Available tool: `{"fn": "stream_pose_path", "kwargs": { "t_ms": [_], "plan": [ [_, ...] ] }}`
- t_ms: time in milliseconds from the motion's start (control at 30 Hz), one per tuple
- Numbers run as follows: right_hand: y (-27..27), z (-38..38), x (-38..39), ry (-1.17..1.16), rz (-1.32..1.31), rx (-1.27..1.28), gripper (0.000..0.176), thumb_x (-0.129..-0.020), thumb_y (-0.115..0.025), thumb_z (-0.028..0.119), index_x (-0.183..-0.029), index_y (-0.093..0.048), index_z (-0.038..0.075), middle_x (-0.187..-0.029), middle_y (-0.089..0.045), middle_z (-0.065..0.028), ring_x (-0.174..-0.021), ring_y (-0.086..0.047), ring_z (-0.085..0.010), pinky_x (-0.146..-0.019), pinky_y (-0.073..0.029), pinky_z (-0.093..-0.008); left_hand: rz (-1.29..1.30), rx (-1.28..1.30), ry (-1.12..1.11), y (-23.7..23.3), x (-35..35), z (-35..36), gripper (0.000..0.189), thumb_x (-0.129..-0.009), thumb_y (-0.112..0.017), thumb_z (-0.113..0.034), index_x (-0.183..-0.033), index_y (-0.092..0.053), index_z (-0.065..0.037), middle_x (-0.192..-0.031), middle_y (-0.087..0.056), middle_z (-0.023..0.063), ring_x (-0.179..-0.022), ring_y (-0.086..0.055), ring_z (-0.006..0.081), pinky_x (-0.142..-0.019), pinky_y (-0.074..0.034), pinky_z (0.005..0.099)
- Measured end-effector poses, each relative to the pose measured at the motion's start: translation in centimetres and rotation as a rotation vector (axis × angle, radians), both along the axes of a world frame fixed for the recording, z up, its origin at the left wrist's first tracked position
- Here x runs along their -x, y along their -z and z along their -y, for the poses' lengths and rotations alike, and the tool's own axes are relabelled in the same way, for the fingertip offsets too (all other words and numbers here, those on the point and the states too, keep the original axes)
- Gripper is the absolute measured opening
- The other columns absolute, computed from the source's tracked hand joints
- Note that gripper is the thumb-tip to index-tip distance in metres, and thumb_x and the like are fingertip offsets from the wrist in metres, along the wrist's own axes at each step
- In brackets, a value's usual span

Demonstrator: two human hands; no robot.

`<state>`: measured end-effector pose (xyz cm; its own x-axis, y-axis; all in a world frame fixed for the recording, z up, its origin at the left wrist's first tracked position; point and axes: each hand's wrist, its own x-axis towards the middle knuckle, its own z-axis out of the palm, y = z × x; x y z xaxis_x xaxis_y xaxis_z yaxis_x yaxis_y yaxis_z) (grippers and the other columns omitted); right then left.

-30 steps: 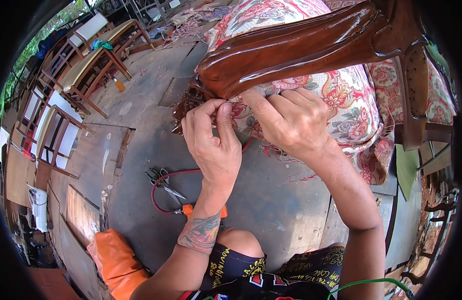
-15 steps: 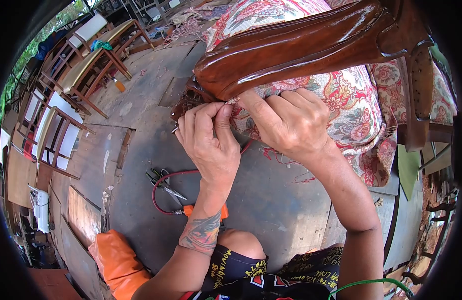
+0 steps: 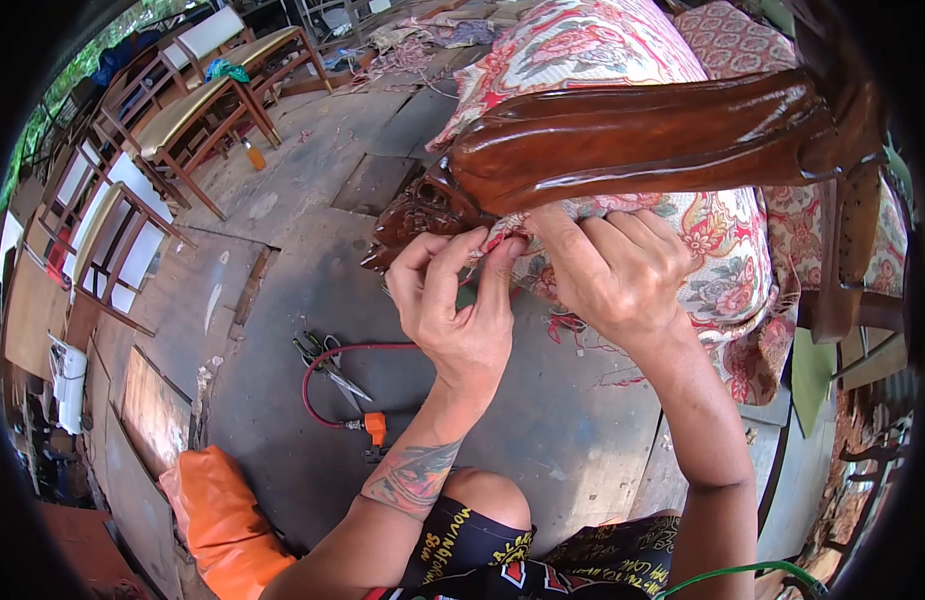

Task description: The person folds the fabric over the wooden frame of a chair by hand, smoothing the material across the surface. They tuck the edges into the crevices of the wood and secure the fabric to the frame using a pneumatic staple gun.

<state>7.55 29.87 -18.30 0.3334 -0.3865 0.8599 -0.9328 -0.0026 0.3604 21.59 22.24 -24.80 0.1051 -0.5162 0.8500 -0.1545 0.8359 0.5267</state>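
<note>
My left hand (image 3: 455, 305) pinches the edge of the floral fabric (image 3: 718, 250) below the front end of a glossy carved wooden armrest (image 3: 633, 135). Close to its right, my right hand (image 3: 618, 265) has its fingers curled on the same fabric, just under the armrest. Some fingertips of the right hand are hidden by the wood and cloth. A carved dark wooden piece (image 3: 411, 222) stands beyond my left fingers. Loose red threads (image 3: 568, 325) hang from the fabric below my right hand.
Scissors (image 3: 341, 380) lie on the floor (image 3: 283, 300) beside a red hose (image 3: 308, 385) with an orange tool (image 3: 375, 430). Chairs (image 3: 173, 130) stand at the upper left, near an orange bottle (image 3: 254, 154). An orange bag-like item (image 3: 223, 520) lies at the lower left.
The view has shifted, so the armrest and both hands appear lower and further right. My left fingers have spread a little and more fabric edge shows between the hands.
</note>
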Motion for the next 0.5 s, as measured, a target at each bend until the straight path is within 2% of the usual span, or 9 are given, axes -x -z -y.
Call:
{"fn": "stream_pose_path", "kwargs": {
  "t_ms": [67, 200, 267, 367, 500],
  "plan": [
    [0.1, 0.0, 0.0, -0.007, 0.013, -0.011, 0.046, -0.075, -0.077, 0.014, -0.121, -0.078, 0.011, -0.059, -0.045, 0.0026, -0.052, -0.052, -0.0145, -0.052, -0.042, -0.0325, 0.024, -0.018, 0.015, 0.1, 0.0, 0.1, 0.030, -0.081, -0.092, 0.001, -0.107, -0.081, -0.006, -0.103, -0.068, 0.0043, -0.087, -0.062, 0.0194, -0.073, -0.052, 0.0318],
    [-0.2, 0.0, 0.1, -0.009, -0.005, -0.019, 0.048, -0.074, -0.076, 0.011, -0.122, -0.079, 0.011, -0.059, -0.045, 0.0026, -0.052, -0.052, -0.0147, -0.051, -0.042, -0.0329, -0.078, -0.055, 0.090, 1.0, 0.7, 0.3, 0.031, -0.082, -0.091, 0.001, -0.110, -0.078, -0.004, -0.103, -0.073, 0.0049, -0.083, -0.064, 0.0166, -0.069, -0.050, 0.0294],
    [-0.5, -0.2, -0.1, -0.024, 0.006, -0.033, 0.035, -0.080, -0.078, 0.001, -0.114, -0.080, 0.009, -0.058, -0.050, 0.0023, -0.049, -0.050, -0.0146, -0.050, -0.039, -0.0323, -0.304, -0.185, 0.260, 1.5, 1.2, 0.1, 0.033, -0.085, -0.090, 0.002, -0.113, -0.074, -0.003, -0.104, -0.075, 0.0054, -0.080, -0.066, 0.0127, -0.067, -0.051, 0.0273],
    [-0.8, -0.2, -0.3, -0.019, 0.012, -0.043, 0.033, -0.081, -0.081, 0.003, -0.114, -0.080, 0.008, -0.058, -0.051, 0.0023, -0.049, -0.050, -0.0145, -0.050, -0.039, -0.0324, -0.316, -0.192, 0.299, 1.6, 1.4, -0.3, 0.033, -0.088, -0.088, 0.002, -0.115, -0.071, -0.003, -0.104, -0.074, 0.0052, -0.082, -0.066, 0.0096, -0.068, -0.051, 0.0248],
    [-0.4, -0.2, 0.0, -0.014, 0.000, -0.048, 0.032, -0.082, -0.084, 0.005, -0.114, -0.080, 0.008, -0.057, -0.051, 0.0022, -0.048, -0.050, -0.0145, -0.050, -0.039, -0.0323, -0.384, -0.225, 0.307, 1.9, 1.9, -1.0, 0.031, -0.089, -0.087, 0.003, -0.115, -0.071, -0.003, -0.105, -0.074, 0.0066, -0.081, -0.066, 0.0099, -0.071, -0.053, 0.0252]
  ]
}}
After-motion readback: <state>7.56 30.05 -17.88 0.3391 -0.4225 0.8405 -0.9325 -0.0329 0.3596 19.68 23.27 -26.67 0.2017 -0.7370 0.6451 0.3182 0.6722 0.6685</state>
